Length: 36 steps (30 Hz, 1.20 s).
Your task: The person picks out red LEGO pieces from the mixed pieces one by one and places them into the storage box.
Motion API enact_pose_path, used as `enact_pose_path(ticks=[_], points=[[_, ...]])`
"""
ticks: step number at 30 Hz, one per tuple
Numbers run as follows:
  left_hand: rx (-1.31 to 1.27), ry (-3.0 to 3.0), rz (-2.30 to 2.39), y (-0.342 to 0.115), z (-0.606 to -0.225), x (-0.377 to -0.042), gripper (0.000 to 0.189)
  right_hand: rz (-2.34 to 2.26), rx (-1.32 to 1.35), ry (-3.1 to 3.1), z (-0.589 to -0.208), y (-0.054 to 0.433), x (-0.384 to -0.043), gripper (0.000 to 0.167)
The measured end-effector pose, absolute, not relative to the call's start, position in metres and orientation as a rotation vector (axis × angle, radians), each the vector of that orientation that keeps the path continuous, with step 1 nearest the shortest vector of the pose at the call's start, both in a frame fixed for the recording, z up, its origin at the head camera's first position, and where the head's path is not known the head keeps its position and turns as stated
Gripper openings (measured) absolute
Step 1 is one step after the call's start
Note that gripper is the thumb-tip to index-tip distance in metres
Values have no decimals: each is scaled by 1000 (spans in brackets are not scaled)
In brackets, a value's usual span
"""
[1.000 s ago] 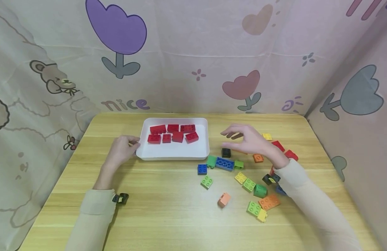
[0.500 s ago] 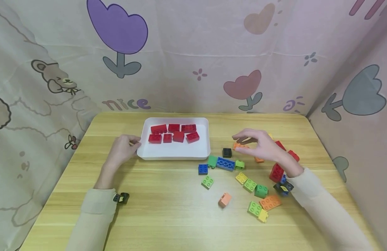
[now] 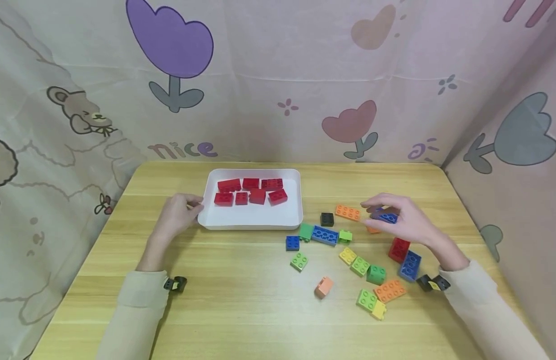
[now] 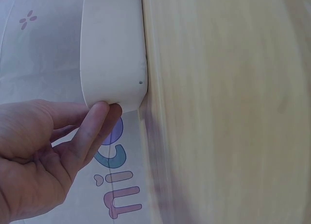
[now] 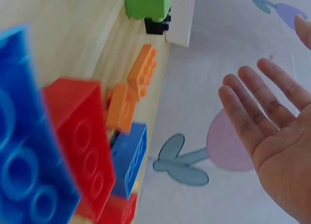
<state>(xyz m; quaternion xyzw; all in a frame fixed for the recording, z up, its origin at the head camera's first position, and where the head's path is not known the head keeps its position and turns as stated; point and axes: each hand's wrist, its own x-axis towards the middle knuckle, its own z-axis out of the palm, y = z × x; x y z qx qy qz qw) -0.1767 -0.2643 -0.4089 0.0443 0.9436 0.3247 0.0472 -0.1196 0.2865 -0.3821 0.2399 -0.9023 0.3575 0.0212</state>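
Note:
My left hand (image 3: pixel 177 215) is at the left end of a shallow white tray (image 3: pixel 246 220), its fingertips (image 4: pixel 101 106) bent onto the outer corner. Inside the tray lie several red bricks (image 3: pixel 257 196), grouped toward the back. Over the right-hand cluster of bricks hovers my right hand (image 3: pixel 401 220), fingers apart and holding nothing. Below it are a blue brick (image 3: pixel 387 217) and an orange brick (image 3: pixel 372 229), both partly covered by the hand. A red brick (image 3: pixel 398 249) and another blue brick (image 3: pixel 410 266) lie just in front of that hand.
Toy bricks are scattered right of the tray: an orange one (image 3: pixel 348 212), a black one (image 3: pixel 327 219), a long blue one (image 3: pixel 325 235) and several green and yellow ones. A peach brick (image 3: pixel 324 287) lies nearer the front. A printed curtain (image 3: pixel 259 120) hangs behind the wooden table (image 3: pixel 241 310).
My right hand has moved rightward and nearer, from beside the tray to over the right-hand bricks, uncovering the orange brick. My left hand stays at the tray.

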Motion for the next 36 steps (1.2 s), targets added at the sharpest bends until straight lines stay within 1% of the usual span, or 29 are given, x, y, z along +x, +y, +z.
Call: enact_pose_path(ticks=[7, 15, 22, 25, 32, 36], points=[[141, 2877, 991, -265, -409, -177, 33, 1070, 668, -2796, -385, 306, -103, 38], [133, 2875, 998, -265, -409, -177, 33, 1195, 613, -2781, -395, 323, -90, 38], [127, 2867, 1009, -265, -410, -178, 33, 1128, 583, -2838, -404, 334, -81, 40], [127, 2864, 1016, -265, -410, -178, 33, 1091, 567, -2880, -407, 336, -78, 43], [131, 2877, 1002, -264, -410, -178, 33, 1019, 478, -3022, -417, 342, -72, 58], [121, 2870, 1000, -264, -410, -177, 33, 1020, 452, -3064, -420, 343, -70, 59]])
